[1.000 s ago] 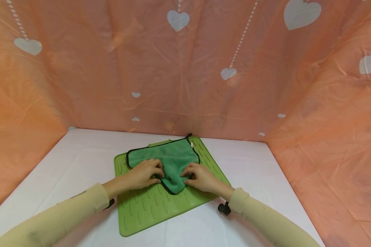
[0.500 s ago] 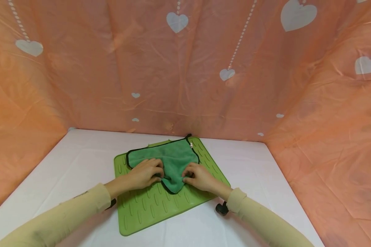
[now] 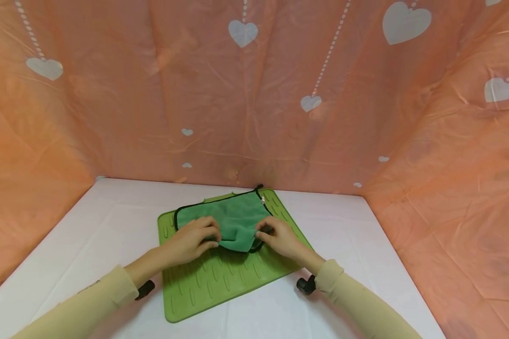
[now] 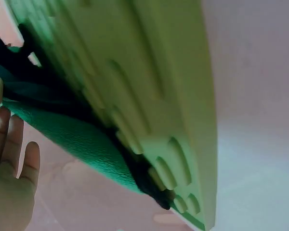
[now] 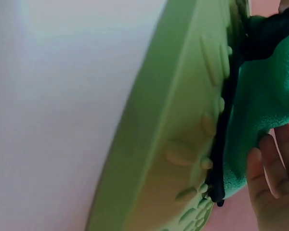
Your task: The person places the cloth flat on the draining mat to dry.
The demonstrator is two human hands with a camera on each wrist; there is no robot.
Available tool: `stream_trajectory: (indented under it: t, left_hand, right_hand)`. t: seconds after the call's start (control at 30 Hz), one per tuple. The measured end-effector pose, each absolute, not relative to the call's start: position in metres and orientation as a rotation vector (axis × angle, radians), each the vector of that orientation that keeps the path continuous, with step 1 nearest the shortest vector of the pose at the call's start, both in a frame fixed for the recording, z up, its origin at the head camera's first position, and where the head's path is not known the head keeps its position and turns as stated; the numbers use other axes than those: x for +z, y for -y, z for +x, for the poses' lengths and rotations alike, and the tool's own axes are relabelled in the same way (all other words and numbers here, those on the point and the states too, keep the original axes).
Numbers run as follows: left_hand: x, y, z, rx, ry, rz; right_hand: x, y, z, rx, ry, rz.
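Observation:
A green cloth with black edging (image 3: 231, 209) lies on a light green ridged mat (image 3: 195, 296). Its near part is raised and bunched between the two hands. The left hand (image 3: 190, 241) pinches the near edge of the cloth on the left side. On the other side the right hand (image 3: 281, 238) pinches the cloth between thumb and fingers. In the left wrist view, the thumb is at the lifted edge and some fingers (image 4: 31, 163) stand free below it. The right wrist view has the cloth (image 5: 260, 101) raised from the mat, with fingers (image 5: 274, 163) against its outer side.
The mat lies askew on a white table (image 3: 343, 245). An orange curtain with pale hearts (image 3: 246, 117) encloses the back and both sides. Small black devices (image 3: 306, 285) are worn at the wrists.
The near corner of the cloth has been lifted and drawn away from the mat's front. The left hand has shifted slightly left; the right hand has moved a little as well. The mat stays put.

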State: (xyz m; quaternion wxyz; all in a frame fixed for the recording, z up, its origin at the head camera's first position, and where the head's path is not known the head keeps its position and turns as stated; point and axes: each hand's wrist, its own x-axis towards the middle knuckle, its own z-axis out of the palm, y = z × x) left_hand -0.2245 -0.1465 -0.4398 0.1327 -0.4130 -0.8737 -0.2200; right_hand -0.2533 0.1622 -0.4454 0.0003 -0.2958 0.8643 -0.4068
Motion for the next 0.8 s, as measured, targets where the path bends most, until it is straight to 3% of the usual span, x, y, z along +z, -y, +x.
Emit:
stream_trajectory:
  t: [0.4,0.8]
  left_hand:
    - [-0.434,0.150,-0.192,-0.800,2.695,-1.257]
    - [-0.449,0.147,-0.192,-0.818,2.829,-1.334]
  right_hand:
    - [-0.444,-0.158,-0.257,-1.159,-2.699,-0.933]
    - [-0.449,-0.155,-0.261,-1.015,-2.653,-1.037]
